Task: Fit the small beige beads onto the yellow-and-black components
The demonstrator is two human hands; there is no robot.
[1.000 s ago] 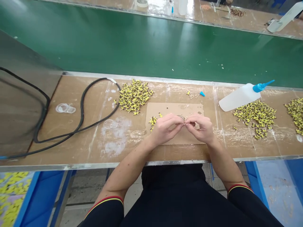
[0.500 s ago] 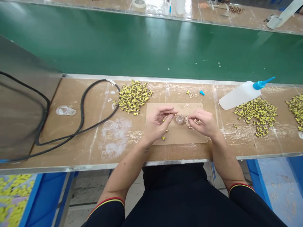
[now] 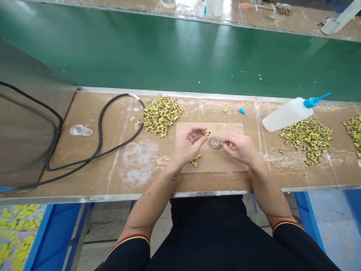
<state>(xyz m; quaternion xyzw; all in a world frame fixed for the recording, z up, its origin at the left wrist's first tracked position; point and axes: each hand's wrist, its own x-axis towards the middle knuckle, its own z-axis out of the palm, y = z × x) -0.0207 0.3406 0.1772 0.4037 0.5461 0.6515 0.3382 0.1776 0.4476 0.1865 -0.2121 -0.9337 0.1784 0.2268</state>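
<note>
My left hand (image 3: 187, 145) pinches a small yellow-and-black piece (image 3: 206, 134) between finger and thumb, above a brown cardboard sheet (image 3: 222, 165). My right hand (image 3: 238, 148) has its fingertips together beside a small clear round dish (image 3: 215, 142). Tiny beige pieces (image 3: 231, 146) lie partly under those fingers, and I cannot tell whether the fingers hold one. Loose yellow pieces (image 3: 196, 160) rest on the cardboard below my left hand. A heap of yellow-and-black pieces (image 3: 161, 115) lies beyond the sheet to the left, and another (image 3: 307, 138) lies to the right.
A squeeze bottle with a blue nozzle (image 3: 287, 114) lies on the bench at right, near a blue cone cap (image 3: 241, 111). A black cable (image 3: 99, 131) loops at left. A green conveyor belt (image 3: 180, 56) runs behind the bench. Blue bins sit below.
My hands have moved apart from their position together above the dish, leaving it uncovered. My left hand has shifted left and now pinches a yellow-and-black piece.
</note>
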